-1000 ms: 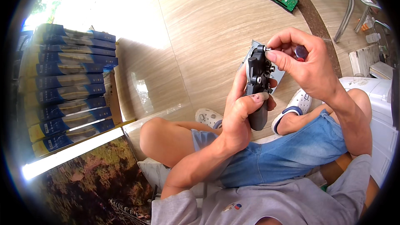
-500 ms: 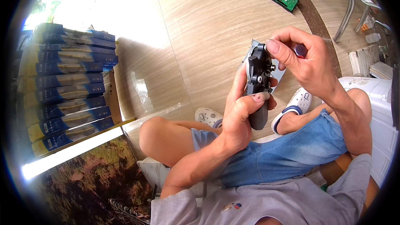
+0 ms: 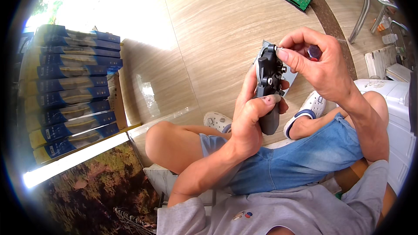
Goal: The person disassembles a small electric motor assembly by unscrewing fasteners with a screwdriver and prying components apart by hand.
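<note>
Beige floor (image 3: 217, 30), boxes (image 3: 76, 82) at nine o'clock.
I saw the left grip (image 3: 249, 119) clasping the black device (image 3: 265, 73), the right grip (image 3: 320, 63) at its twelve o'clock end, curled round a dark-handled tool (image 3: 314, 52).

The left forearm (image 3: 202, 172) slants upward to the left hand (image 3: 247, 119), its thumb (image 3: 266, 100) pressed flat and fingers (image 3: 284, 105) curled. The right hand (image 3: 325, 72) is raised higher (its forearm (image 3: 370, 126) comes up from the right), thumb (image 3: 291, 58) and index finger (image 3: 300, 37) nearly meeting at the tips.

Dark tool (image 3: 314, 52) partly hidden by the right fingers (image 3: 307, 38), metal chair (image 3: 361, 21) cut off above
</note>
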A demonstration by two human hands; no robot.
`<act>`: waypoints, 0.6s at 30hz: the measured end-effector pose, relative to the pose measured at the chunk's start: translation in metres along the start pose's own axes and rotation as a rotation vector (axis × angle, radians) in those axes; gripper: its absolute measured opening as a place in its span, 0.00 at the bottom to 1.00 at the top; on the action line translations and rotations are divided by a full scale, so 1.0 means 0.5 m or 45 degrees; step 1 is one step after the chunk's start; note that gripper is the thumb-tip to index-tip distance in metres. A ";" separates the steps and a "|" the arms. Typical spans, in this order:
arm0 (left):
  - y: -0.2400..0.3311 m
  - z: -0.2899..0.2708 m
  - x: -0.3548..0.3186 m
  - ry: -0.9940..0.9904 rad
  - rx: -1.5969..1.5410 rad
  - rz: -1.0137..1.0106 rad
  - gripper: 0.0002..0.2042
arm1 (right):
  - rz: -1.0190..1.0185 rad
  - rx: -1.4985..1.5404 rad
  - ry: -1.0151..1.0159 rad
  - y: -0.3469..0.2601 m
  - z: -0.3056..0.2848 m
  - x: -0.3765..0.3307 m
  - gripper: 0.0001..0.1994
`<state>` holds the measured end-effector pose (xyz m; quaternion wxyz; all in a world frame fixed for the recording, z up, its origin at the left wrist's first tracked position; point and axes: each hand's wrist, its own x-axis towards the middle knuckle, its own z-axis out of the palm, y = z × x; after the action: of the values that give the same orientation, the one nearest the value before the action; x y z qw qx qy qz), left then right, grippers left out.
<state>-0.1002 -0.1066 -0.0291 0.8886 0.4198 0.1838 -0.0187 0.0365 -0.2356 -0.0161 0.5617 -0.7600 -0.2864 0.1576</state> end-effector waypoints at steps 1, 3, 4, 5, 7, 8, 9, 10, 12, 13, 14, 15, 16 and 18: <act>0.000 0.000 0.000 0.006 -0.001 -0.004 0.36 | -0.012 -0.004 0.005 0.001 0.001 -0.001 0.06; 0.000 0.000 0.000 0.006 -0.009 -0.007 0.36 | -0.035 -0.015 0.016 0.002 0.002 -0.003 0.05; 0.000 -0.001 0.000 0.000 -0.016 -0.007 0.36 | -0.054 -0.018 0.021 0.002 0.002 -0.005 0.05; 0.000 -0.002 0.001 -0.006 -0.024 -0.006 0.36 | -0.074 -0.022 0.027 0.003 0.004 -0.006 0.05; -0.001 -0.003 0.001 -0.003 -0.018 -0.004 0.36 | -0.088 -0.019 0.029 0.005 0.005 -0.006 0.05; -0.001 -0.003 0.002 -0.001 -0.016 -0.003 0.36 | -0.081 -0.013 0.026 0.004 0.006 -0.006 0.06; 0.000 -0.003 0.001 -0.006 -0.012 -0.006 0.36 | -0.075 -0.008 0.024 0.004 0.005 -0.006 0.06; 0.001 -0.004 0.001 -0.012 -0.007 -0.009 0.36 | -0.069 -0.011 0.016 0.003 0.004 -0.006 0.06; 0.002 -0.004 0.000 -0.016 -0.004 -0.011 0.36 | -0.057 -0.018 0.001 0.001 0.002 -0.007 0.06; 0.002 -0.004 0.000 -0.015 -0.005 -0.010 0.37 | -0.052 0.007 -0.002 0.000 0.003 -0.007 0.05; 0.003 -0.004 -0.001 -0.014 -0.007 -0.010 0.37 | -0.048 0.031 -0.004 -0.001 0.004 -0.006 0.06; 0.003 -0.005 -0.001 -0.016 -0.006 -0.011 0.37 | -0.043 0.055 -0.007 -0.002 0.005 -0.006 0.06; 0.003 -0.005 -0.002 -0.018 -0.005 -0.012 0.37 | -0.008 0.098 -0.005 -0.003 0.006 -0.005 0.07; 0.004 -0.004 -0.003 -0.022 0.000 -0.018 0.37 | 0.063 0.181 -0.002 -0.005 0.005 -0.003 0.09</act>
<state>-0.1018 -0.1037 -0.0284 0.8900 0.4184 0.1790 -0.0289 0.0332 -0.2340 -0.0147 0.6101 -0.7249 -0.2560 0.1918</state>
